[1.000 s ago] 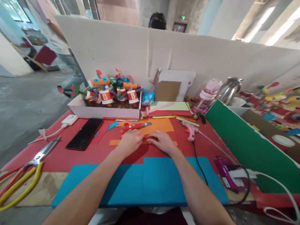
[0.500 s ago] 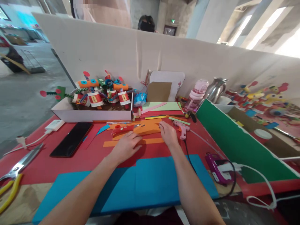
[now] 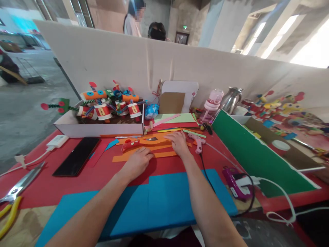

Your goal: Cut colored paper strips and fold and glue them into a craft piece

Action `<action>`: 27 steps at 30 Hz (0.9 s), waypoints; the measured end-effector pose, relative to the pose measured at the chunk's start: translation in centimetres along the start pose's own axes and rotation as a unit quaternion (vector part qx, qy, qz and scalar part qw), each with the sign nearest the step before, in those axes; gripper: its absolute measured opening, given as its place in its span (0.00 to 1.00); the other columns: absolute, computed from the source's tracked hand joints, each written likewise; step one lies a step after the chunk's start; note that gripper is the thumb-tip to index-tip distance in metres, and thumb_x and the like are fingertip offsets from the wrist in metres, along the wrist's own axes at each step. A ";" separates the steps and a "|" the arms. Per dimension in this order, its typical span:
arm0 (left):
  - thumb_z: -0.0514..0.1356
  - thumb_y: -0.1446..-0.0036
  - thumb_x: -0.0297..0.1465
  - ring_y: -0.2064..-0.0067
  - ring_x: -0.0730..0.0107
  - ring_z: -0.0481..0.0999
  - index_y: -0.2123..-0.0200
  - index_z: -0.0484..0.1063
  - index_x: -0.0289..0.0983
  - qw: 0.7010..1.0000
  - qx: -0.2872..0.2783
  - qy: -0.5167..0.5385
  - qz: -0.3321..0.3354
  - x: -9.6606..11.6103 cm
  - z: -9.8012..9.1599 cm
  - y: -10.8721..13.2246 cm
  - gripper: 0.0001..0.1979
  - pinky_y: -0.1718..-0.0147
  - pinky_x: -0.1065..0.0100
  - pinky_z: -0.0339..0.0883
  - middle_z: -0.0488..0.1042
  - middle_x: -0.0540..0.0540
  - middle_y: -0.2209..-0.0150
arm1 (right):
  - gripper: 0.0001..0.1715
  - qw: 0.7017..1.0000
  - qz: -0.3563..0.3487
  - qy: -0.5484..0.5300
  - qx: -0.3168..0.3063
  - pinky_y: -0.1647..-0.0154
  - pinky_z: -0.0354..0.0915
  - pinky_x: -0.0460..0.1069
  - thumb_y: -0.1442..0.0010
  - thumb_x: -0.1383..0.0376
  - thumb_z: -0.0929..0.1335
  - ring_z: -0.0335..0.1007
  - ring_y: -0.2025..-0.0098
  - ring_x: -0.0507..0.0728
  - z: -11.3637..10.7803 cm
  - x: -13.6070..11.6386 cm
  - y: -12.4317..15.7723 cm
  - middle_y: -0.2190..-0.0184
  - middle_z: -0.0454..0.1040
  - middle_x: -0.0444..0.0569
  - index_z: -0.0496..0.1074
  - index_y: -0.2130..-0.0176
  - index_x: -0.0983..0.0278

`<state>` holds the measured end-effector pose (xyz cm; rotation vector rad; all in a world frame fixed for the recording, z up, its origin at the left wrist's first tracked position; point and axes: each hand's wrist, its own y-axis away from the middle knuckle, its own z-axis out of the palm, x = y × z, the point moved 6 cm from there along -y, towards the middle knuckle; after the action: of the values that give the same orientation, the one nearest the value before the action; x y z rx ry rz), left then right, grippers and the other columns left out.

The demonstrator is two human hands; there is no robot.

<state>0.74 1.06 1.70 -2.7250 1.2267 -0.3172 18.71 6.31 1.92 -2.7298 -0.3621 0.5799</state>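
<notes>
Orange paper strips (image 3: 120,158) lie side by side on the red-covered table. My left hand (image 3: 138,161) rests at the near strips, its fingers loosely bent and apart, with nothing visibly gripped. Over the right ends of the farther strips is my right hand (image 3: 180,142), its fingers stretched out to the left and touching the orange paper. A small red piece (image 3: 127,145) sits just beyond my left hand on the strips. To the right of my right hand lies a pink glue gun (image 3: 198,141) with a black cord.
Blue sheets (image 3: 169,195) cover the near edge. On the left are a black phone (image 3: 76,157) and yellow-handled scissors (image 3: 15,195). Behind stands a white box (image 3: 102,130) of paper-cup figures. A green-sided box (image 3: 252,159) and purple power adapter (image 3: 235,185) are at right.
My right hand has shifted slightly left, its fingers flatter over the orange strips. My left hand has drawn a little nearer me. The orange strips now lie flatter and more apart.
</notes>
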 end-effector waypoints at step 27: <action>0.51 0.40 0.27 0.55 0.58 0.70 0.62 0.75 0.37 0.981 0.130 -0.063 -0.128 -3.1 -2.9 0.7 0.12 0.56 0.59 0.63 0.76 0.42 0.58 | 0.17 0.990 -0.082 -0.067 -0.087 0.40 0.52 0.63 0.37 0.63 0.64 0.64 0.43 0.61 2.2 -6.0 1.0 0.46 0.72 0.51 0.73 0.50 0.59</action>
<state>-2.44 2.86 3.91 -2.6247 0.7438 -0.3015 12.61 4.08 1.72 -2.7957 -0.6953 0.7187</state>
